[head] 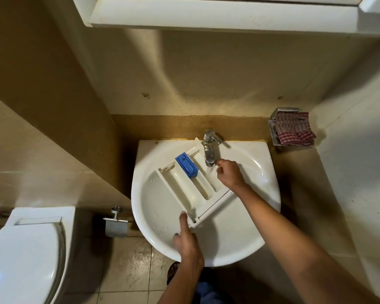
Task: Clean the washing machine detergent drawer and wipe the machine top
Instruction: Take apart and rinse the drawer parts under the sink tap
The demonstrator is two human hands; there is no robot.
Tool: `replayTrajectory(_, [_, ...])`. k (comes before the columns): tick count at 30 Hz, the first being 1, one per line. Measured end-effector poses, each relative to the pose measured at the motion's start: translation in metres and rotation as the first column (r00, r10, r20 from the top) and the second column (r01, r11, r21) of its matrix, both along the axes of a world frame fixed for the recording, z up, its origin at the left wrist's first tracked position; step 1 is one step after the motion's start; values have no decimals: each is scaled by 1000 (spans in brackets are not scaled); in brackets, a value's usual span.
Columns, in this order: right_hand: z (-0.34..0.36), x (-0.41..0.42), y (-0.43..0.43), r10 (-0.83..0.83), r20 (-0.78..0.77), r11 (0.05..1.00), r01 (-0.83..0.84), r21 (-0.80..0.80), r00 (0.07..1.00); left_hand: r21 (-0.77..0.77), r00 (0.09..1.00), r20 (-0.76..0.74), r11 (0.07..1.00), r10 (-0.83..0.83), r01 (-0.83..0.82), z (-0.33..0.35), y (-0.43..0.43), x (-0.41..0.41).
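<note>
The white detergent drawer (191, 189) lies slantwise in the white sink (250, 233), its far end under the chrome tap (210, 150). A blue insert (187, 165) sits in its middle compartment. Water runs from the spout into the right compartment. My left hand (185, 240) holds the drawer's near front corner, thumb against its edge. My right hand (229, 173) is over the right compartment just beside the spout, fingers curled inward; whether they hold anything is hidden.
A red-and-white checked cloth (294, 129) lies in a wall soap dish at the right. A toilet (24, 255) stands at the lower left, with a paper holder (116, 224) beside the sink. A white cabinet (206, 14) hangs overhead.
</note>
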State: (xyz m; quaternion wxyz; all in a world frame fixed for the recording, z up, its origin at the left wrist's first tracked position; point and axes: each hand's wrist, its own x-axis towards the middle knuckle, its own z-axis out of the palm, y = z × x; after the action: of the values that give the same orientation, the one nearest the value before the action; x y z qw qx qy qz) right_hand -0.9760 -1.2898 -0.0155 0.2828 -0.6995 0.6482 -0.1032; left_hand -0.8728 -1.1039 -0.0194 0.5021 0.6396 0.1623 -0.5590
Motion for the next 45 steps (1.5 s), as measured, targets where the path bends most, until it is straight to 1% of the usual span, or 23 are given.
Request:
replayTrajectory(1, [0, -3, -3, 18, -18, 1000, -18, -10, 1000, 31, 998, 59, 999, -12, 10, 3, 2, 6])
replayTrajectory(2, [3, -5, -4, 24, -27, 1000, -24, -4, 999, 46, 988, 137, 997, -72, 66, 6, 3, 13])
replayTrajectory(4, [5, -10, -8, 33, -32, 999, -32, 20, 999, 45, 930, 250, 963, -270, 267, 5, -1, 26])
replayTrajectory(5, [6, -13, -10, 41, -34, 999, -40, 26, 999, 15, 896, 263, 930, -357, 366, 1, -7, 33])
replayTrajectory(6, [7, -14, -11, 48, -40, 998, -47, 35, 998, -28, 881, 233, 903, -411, 428, -5, -16, 38])
replayTrajectory(9, [8, -18, -16, 41, -61, 998, -39, 39, 997, -148, 841, 78, 828, -536, 541, -8, -40, 48])
replayTrajectory(11, [9, -19, -19, 13, -74, 1000, -11, 27, 997, -241, 805, 47, 775, -592, 584, -11, -48, 49])
replayTrajectory(13, [9, -17, -22, -13, -70, 999, 15, 28, 997, -326, 785, 17, 739, -619, 590, -11, -52, 48])
replayTrajectory(14, [10, -15, -22, -18, -63, 999, 20, 28, 998, -366, 790, 7, 734, -613, 572, -11, -53, 47])
replayTrajectory(16, [11, -9, -23, -18, -65, 1000, 19, 10, 998, -417, 823, -23, 754, -568, 508, -14, -55, 43])
replayTrajectory(19, [9, 0, -26, -7, -80, 1000, 5, -29, 997, -468, 870, -62, 784, -489, 408, -13, -56, 41])
replayTrajectory(21, [9, 5, -28, -1, -88, 999, -2, -41, 996, -484, 891, -115, 808, -439, 336, -15, -57, 39])
replayTrajectory(24, [10, 9, -29, -13, -71, 997, 7, -82, 997, -436, 922, -121, 854, -368, 283, -13, -60, 34])
replayTrajectory(28, [7, 3, -24, -52, -61, 993, 45, -111, 997, -395, 923, -77, 861, -377, 319, -11, -58, 29])
replayTrajectory(34, [2, -5, -27, -8, -43, 1000, 9, 24, 999, -296, 941, -80, 910, -328, 292, 0, -56, 15])
replayTrajectory(40, [14, -5, -44, 25, 1, 990, -25, 135, 1000, -249, 962, -107, 944, -250, 217, 21, -67, -5])
replayTrajectory(42, [19, -6, -47, 51, -10, 987, -49, 155, 999, -219, 968, -145, 960, -207, 173, 26, -71, -10])
replayTrajectory(45, [23, -6, -47, 61, -48, 990, -55, 129, 997, -187, 973, -151, 972, -172, 143, 30, -74, -15])
